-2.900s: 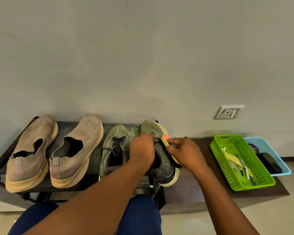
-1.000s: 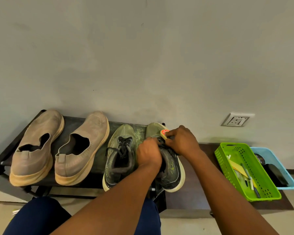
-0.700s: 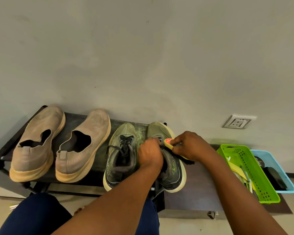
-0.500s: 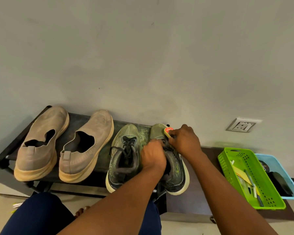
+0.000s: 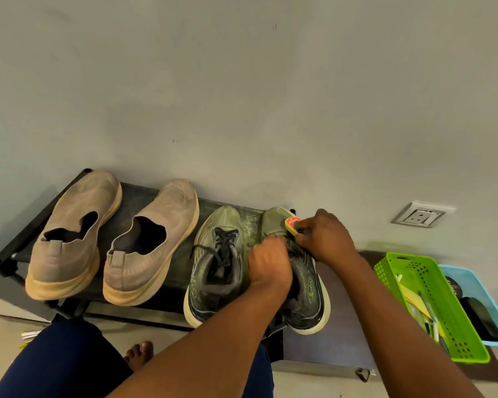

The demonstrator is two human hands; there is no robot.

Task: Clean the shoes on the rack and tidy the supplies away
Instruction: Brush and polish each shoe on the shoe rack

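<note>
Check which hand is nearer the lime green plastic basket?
Right. The right hand works above the rightmost olive sneaker, beside the lime green plastic basket; the left hand sits further left.

Black rack bears four shoes (perhaps dusty).

A person is sitting before a low black shoe rack against a grey wall. The left hand is gripping a green sneaker, while the right hand is holding a yellow brush at its toe. Two tan slip-ons are resting alongside. A green basket is sitting at right.
</note>
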